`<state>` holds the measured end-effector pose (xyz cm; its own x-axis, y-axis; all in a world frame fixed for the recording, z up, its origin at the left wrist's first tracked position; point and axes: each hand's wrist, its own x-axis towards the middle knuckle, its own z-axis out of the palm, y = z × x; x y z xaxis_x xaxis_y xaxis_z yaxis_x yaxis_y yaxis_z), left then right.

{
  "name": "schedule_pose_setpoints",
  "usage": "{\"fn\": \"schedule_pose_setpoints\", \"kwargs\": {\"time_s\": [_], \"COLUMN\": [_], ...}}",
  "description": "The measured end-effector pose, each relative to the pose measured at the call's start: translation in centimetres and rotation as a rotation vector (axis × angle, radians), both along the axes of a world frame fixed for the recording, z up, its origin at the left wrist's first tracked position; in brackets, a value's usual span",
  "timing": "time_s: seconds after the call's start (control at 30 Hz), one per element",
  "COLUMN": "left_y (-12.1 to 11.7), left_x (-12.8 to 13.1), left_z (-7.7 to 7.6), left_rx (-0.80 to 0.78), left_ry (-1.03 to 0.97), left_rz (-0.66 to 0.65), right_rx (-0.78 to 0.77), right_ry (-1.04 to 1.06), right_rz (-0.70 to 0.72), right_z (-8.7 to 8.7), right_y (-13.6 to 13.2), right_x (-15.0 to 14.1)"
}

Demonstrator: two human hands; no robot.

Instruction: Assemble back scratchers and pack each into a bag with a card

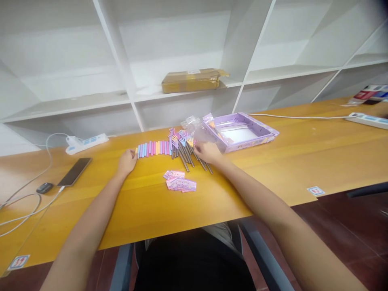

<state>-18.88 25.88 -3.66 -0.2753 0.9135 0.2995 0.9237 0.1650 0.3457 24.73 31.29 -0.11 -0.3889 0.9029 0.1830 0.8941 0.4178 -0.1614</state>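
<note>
A row of pastel sticks [156,148] in blue, purple, pink and yellow lies side by side on the table. At its left end, my left hand [127,161] has its fingers pinched on the outermost yellow stick [136,152]. The row's right end meets a pile of small back scratchers [182,141] with coloured hand-shaped heads and metal rods. My right hand [209,152] rests at the pile's right side, fingers curled together among the rods; what they grip is hidden. Several pink and purple printed cards [181,184] lie overlapping in front of the pile.
A purple open box [257,137] stands behind my right hand, with clear plastic wrapping [194,125] beside it. On the left are a phone [74,171], a black mouse-like object [45,188], cables and a power strip [87,143]. A taped carton [190,81] sits on the shelf.
</note>
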Motion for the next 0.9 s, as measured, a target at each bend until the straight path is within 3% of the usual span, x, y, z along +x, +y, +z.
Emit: {"fn": "schedule_pose_setpoints", "kwargs": {"time_s": [0.3, 0.6, 0.7, 0.8, 0.9], "left_y": [-0.1, -0.5, -0.6, -1.6, -5.7], "left_x": [-0.1, 0.8, 1.2, 1.3, 2.2], "left_z": [-0.1, 0.8, 2.3, 5.0, 7.5], "left_rx": [0.007, -0.030, -0.098, -0.184, -0.221], "left_ry": [0.007, 0.056, 0.071, 0.074, 0.084], "left_rz": [0.032, 0.058, 0.028, -0.028, -0.108], "right_rx": [-0.072, -0.119, -0.119, -0.090, -0.047], "right_ry": [-0.087, -0.008, 0.098, 0.240, 0.425], "right_rz": [-0.067, -0.123, -0.148, -0.147, -0.114], "right_z": [-0.5, -0.2, 1.3, 4.3, 6.6], "right_y": [-0.2, -0.5, -0.3, -0.4, -2.9], "right_x": [-0.4, -1.1, -0.9, 0.1, 2.2]}}
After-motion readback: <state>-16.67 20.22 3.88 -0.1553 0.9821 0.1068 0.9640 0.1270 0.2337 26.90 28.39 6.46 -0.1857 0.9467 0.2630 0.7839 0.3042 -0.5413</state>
